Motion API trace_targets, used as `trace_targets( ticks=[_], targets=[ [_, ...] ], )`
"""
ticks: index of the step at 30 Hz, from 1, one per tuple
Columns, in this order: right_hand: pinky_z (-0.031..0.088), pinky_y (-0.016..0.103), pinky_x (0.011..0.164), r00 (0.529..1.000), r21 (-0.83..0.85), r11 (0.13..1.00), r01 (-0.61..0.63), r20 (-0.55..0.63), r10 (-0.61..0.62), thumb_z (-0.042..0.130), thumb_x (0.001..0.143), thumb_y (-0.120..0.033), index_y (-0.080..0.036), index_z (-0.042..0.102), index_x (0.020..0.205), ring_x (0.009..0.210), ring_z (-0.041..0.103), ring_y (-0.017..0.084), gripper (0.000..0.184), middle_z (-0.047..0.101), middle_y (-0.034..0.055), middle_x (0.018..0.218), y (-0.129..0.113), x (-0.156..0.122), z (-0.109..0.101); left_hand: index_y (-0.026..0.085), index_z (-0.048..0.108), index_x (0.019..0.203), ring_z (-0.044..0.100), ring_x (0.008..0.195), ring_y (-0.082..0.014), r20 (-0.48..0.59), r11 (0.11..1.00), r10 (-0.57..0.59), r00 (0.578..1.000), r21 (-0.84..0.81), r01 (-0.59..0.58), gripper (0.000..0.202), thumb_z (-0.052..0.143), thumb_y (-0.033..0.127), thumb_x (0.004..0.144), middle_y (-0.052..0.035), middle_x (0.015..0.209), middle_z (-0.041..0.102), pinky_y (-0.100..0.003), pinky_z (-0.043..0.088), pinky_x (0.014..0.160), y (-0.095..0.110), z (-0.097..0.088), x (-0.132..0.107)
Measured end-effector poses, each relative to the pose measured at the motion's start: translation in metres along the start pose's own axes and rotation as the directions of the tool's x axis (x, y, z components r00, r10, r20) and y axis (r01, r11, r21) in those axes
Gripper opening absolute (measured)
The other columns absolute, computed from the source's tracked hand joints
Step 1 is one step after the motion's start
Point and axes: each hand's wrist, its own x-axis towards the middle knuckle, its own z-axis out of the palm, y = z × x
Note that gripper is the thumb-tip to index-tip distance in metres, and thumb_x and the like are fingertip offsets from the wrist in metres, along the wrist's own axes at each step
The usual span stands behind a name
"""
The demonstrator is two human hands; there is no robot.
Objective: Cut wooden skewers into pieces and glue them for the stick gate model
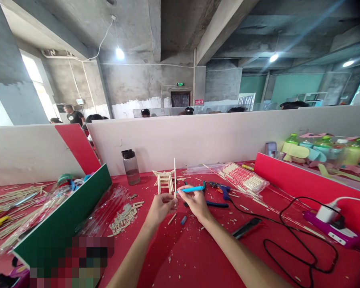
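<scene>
Red sign illegibly small; pale stick upright in pinched left fingers, blue pen in curled right fingers

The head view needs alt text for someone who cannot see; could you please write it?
A person's left hand holds a wooden stick upright while the right hand holds a blue pen-like tool beside it, over a red table. Beyond stands a small stick structure; cut pieces lie left, a glue gun right.

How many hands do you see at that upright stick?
2: the left hand, pinching the upright stick low down, and the right hand, holding a blue pen beside it. No others show there.
</scene>
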Motion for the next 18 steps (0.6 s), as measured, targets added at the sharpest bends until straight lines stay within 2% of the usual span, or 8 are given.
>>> trace_targets(
  ticks=[4, 12, 18],
  targets=[
    [0.061, 0.042, 0.079, 1.000, 0.015, 1.000, -0.009, -0.006, 0.009, 0.078, 0.069, -0.054, -0.020, 0.073, 0.091, 0.077, 0.073, 0.026, 0.040, 0.075, 0.0074, 0.085, 0.0004, 0.0001, -0.0001, 0.014, 0.066, 0.071, 0.064, 0.055, -0.0141, 0.006, 1.000, -0.012, 1.000, 0.016, 0.012, 0.040, 0.086, 0.045, 0.055, 0.0009, 0.061, 0.066, -0.027, 0.054, 0.061, 0.0005, -0.0004, -0.0005],
    [0.060, 0.039, 0.078, 1.000, -0.016, 1.000, 0.012, 0.002, -0.012, 0.075, 0.075, -0.048, -0.021, 0.072, 0.088, 0.079, 0.072, 0.025, 0.031, 0.075, 0.0072, 0.086, 0.0000, 0.0004, -0.0007, 0.014, 0.067, 0.071, 0.064, 0.055, -0.0140, 0.010, 1.000, -0.002, 1.000, 0.028, 0.002, 0.040, 0.085, 0.045, 0.056, 0.0000, 0.063, 0.066, -0.026, 0.053, 0.060, -0.0003, -0.0017, 0.0002],
    [0.060, 0.039, 0.077, 1.000, 0.008, 1.000, 0.019, 0.009, -0.019, 0.075, 0.074, -0.050, -0.020, 0.071, 0.088, 0.078, 0.072, 0.025, 0.033, 0.074, 0.0080, 0.089, 0.0002, 0.0010, -0.0005, 0.014, 0.066, 0.071, 0.064, 0.056, -0.0140, 0.010, 1.000, -0.004, 1.000, 0.007, 0.004, 0.042, 0.087, 0.045, 0.053, 0.0003, 0.063, 0.066, -0.026, 0.054, 0.060, 0.0018, -0.0016, -0.0006]
  ],
)
